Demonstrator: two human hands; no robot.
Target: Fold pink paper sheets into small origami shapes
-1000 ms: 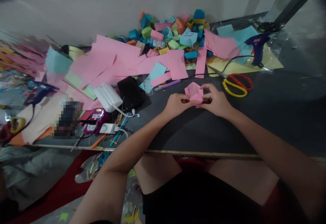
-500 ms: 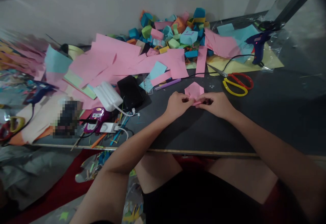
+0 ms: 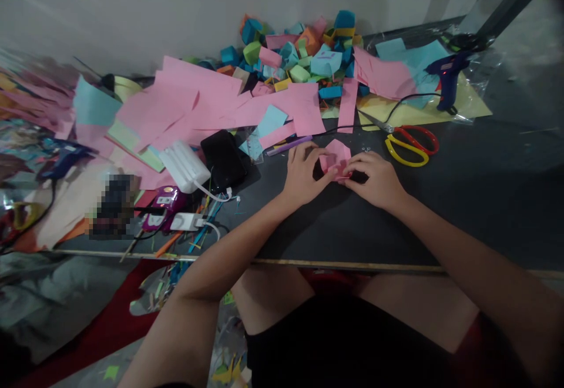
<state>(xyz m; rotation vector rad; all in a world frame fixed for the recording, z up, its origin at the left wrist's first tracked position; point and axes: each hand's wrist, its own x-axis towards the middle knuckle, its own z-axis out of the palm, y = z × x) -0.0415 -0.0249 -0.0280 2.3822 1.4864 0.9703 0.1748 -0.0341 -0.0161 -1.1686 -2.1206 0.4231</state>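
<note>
A small folded piece of pink paper (image 3: 335, 151) sits on the dark table between my two hands, its near edge bent up. My left hand (image 3: 306, 170) is on its left side, thumb and fingertips gripping the paper. On the right, my right hand (image 3: 373, 177) pinches the near right edge between thumb and fingers. Just beyond my left fingers lies a purple pen (image 3: 289, 145). Scissors (image 3: 412, 144) with one red and one yellow handle rest to the right of my right hand.
Pink sheets (image 3: 202, 94) cover the back left. Behind them is a heap of folded coloured paper pieces (image 3: 299, 62). A blue glue gun (image 3: 448, 82) stands at the back right, its cord crossing the table. A white power bank (image 3: 184, 166) and black phone-like device (image 3: 224, 160) lie left.
My left hand has opened wider, its fingers lifting and reaching along the paper's left side. My right fingers have shifted slightly on the near edge, and the paper's fold stands more open.
</note>
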